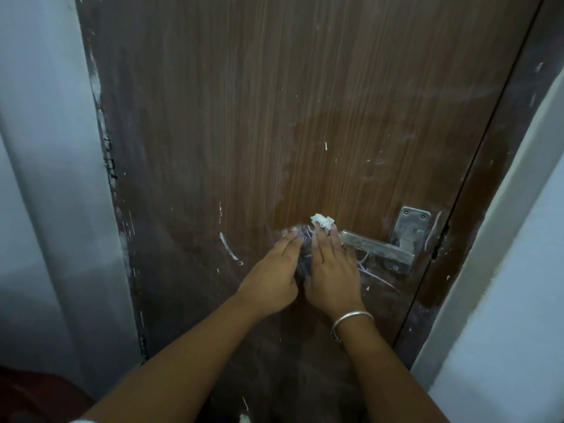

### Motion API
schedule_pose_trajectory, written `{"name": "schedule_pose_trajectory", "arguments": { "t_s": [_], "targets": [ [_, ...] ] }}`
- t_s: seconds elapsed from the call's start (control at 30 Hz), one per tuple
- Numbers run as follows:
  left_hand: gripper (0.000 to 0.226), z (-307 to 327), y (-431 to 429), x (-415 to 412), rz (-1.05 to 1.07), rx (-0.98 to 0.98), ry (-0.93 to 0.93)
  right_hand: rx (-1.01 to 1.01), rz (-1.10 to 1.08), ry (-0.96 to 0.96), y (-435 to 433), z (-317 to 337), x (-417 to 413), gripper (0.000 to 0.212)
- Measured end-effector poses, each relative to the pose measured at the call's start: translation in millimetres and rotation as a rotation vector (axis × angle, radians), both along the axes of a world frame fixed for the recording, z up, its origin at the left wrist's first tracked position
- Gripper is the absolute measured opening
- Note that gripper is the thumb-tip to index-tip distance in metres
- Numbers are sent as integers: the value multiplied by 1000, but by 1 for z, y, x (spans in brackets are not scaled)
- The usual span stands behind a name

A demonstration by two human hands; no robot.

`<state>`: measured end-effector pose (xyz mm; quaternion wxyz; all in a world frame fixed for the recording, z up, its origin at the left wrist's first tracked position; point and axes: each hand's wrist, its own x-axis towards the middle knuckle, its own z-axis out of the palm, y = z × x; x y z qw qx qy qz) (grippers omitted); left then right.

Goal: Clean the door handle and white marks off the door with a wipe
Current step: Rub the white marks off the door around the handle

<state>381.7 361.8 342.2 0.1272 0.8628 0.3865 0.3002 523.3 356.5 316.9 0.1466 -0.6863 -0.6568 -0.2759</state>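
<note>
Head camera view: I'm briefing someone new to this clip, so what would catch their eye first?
Two bare hands pressed on the brown door, the right hand pinning a crumpled white wipe beside the left hand. To their right sits the steel door handle; left of them curves a white mark.

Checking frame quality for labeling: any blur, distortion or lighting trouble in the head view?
Head view: dim and bluish; wide-angle bend bows the door edges; the wipe and the left hand fingertips smear with motion; the door handle stays fairly sharp; white marks remain legible; no strong glare.
</note>
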Motion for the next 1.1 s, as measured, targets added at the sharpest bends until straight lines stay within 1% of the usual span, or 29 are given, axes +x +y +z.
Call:
{"name": "schedule_pose_trajectory", "arguments": {
  "t_s": [0.17,0.23,0.3,0.43,0.6,0.77,0.93,1.1],
  "targets": [
    [78,1,-4,-5,-7,-2,6,112,-168,110,-17,-11,15,84],
    [78,0,-4,-8,-6,-6,10,126,-235,152,-26,-17,21,86],
    [77,-1,-3,-9,-2,-8,11,133,-259,181,-31,-21,25,89],
    [78,-5,-3,-7,1,-15,3,145,-239,200,-29,-23,22,91],
    [78,-14,-1,-6,-6,-25,-2,107,-203,258,-27,-30,14,101],
    [76,-21,2,-4,-3,-34,-8,104,-195,300,-21,-28,6,101],
    [76,-22,6,-5,-11,-29,-18,46,-134,254,-14,-25,-4,100],
    [74,-27,11,-7,-6,-34,-27,24,-119,243,-7,-24,-14,104]
  ]
}}
